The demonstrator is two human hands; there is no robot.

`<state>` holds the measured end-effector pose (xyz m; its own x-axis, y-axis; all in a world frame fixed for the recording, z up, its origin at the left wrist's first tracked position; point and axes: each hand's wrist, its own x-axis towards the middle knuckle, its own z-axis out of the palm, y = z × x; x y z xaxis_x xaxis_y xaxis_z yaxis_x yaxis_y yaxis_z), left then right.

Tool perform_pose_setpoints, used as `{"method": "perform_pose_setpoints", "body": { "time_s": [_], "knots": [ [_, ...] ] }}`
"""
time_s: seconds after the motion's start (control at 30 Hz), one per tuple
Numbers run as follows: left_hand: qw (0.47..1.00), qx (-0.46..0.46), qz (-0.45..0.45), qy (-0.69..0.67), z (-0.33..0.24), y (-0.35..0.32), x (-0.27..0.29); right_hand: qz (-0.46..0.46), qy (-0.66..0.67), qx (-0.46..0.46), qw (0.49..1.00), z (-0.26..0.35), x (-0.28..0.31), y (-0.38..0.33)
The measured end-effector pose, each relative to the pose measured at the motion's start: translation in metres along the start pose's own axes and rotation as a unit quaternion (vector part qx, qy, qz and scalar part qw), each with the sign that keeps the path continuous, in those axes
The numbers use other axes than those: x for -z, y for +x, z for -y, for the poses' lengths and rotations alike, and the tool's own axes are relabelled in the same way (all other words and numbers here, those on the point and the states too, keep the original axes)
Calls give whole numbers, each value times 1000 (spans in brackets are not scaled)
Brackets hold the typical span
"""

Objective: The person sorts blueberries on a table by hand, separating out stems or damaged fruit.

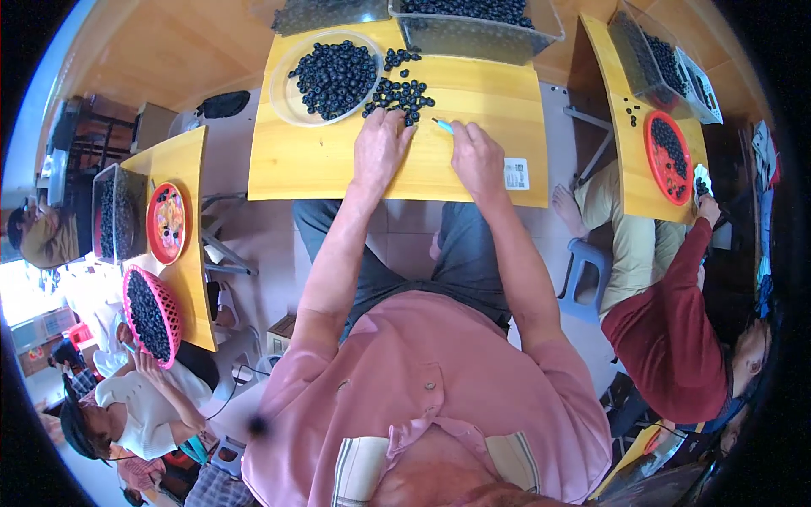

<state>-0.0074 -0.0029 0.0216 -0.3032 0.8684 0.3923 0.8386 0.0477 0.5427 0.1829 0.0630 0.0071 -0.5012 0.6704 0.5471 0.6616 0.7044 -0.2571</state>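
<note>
Fingers point(463, 133) around blue tool point(443, 125), tip leftward.

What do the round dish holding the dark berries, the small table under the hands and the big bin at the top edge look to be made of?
Round dish: clear, glossy, probably plastic; the tabletop shows through its rim. Table: yellow wood or wood-look board with visible grain lines and a smooth, slightly shiny finish. Bin: transparent rigid plastic by its look; berries show through its wall.
</note>
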Motion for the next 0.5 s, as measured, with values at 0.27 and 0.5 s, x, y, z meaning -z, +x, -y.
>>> {"method": "perform_pose_setpoints", "body": {
  "time_s": [0.27,0.5],
  "knots": [
    [999,50,3,20,-4,-1,-9,10,-1,-11,1000,1,1,-1],
    [997,65,-28,-9,-4,-4,-11,9,3,-9,1000,0,1,-2]
  ]
}}
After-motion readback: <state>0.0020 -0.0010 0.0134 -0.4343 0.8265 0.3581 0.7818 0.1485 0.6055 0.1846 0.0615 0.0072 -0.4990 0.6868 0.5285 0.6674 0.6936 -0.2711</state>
